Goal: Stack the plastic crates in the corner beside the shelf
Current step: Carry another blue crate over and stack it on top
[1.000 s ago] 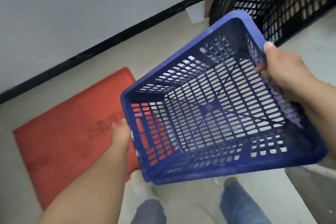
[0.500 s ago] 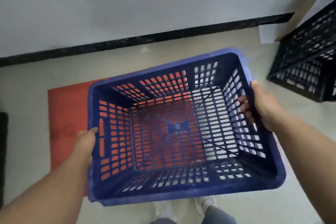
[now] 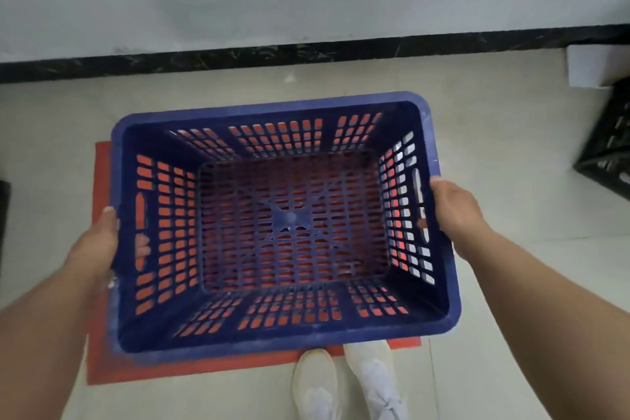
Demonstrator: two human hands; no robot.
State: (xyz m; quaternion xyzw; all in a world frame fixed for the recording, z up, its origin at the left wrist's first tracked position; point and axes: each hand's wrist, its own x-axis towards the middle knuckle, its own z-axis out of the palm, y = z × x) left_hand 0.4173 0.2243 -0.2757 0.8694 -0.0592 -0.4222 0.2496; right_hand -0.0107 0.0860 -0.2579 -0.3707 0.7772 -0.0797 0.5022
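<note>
I hold a blue perforated plastic crate [image 3: 283, 334] level in front of me, open side up and empty. My left hand [image 3: 97, 242] grips its left wall at the handle slot, fingertips showing through the slot. My right hand [image 3: 455, 211] grips the right wall at the other handle slot. The crate hangs above a red floor mat [image 3: 102, 365], which shows through the holes. A black perforated crate [image 3: 606, 153] stands on the floor at the right edge, only partly in view.
A grey wall with a black skirting board [image 3: 306, 53] runs across the top. A white block [image 3: 593, 66] sits by the wall at the upper right. My two white shoes [image 3: 344, 382] stand on the pale tiled floor at the mat's near edge.
The crate has swung from tilted at the right to level and centred over the red mat. The view has turned left, so the black crate has slid to the right edge.
</note>
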